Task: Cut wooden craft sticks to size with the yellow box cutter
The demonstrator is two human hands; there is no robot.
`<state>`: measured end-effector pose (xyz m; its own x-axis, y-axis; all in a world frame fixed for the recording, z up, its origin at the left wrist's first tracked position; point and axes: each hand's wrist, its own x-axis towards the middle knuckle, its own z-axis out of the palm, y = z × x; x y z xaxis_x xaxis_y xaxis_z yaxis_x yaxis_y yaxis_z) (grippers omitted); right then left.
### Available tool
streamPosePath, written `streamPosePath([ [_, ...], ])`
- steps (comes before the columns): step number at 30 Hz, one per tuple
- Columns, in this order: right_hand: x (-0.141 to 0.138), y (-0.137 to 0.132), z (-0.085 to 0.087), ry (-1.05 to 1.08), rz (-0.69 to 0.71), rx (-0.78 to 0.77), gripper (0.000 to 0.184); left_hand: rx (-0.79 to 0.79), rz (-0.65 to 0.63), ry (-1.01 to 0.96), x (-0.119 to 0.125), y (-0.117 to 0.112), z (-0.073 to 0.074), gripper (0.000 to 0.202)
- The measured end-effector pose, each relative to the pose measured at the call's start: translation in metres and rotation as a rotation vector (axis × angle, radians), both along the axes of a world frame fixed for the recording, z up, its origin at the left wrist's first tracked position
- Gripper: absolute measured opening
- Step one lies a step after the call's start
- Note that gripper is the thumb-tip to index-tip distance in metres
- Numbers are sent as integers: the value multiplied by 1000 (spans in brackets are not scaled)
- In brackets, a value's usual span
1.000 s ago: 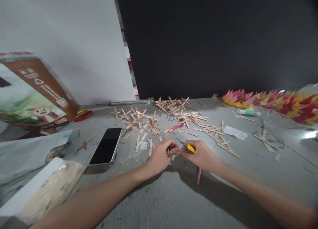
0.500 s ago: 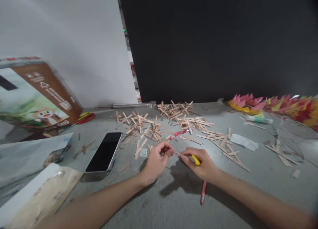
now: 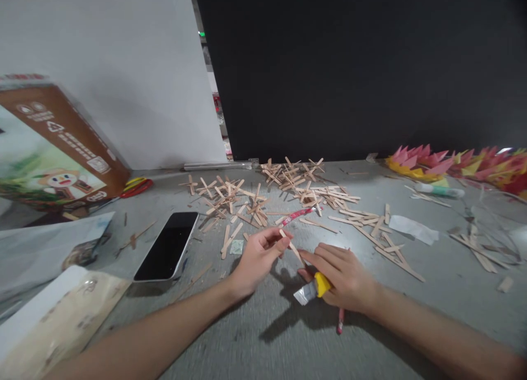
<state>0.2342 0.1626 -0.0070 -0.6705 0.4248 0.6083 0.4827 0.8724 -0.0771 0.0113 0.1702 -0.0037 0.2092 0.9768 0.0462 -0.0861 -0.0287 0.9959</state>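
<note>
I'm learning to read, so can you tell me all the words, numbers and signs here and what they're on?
No words or numbers are clear enough to quote.
Brown package: a triangle sign, like recycling.
Same package: white lettering, too blurred to read.
Red strip: pale marks, too small to read.

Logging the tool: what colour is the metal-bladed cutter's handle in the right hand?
Yellow handle; head view shows it best.
</note>
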Motion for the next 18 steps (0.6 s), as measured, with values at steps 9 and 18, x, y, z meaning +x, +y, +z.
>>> streamPosePath([
  [9, 2, 2, -3, -6, -27, -59, 14, 24, -154, 146, 4, -6, -1, 35],
  [18, -3, -12, 30, 17, -325, -627, 37, -40, -95, -18, 11, -8, -5, 40],
])
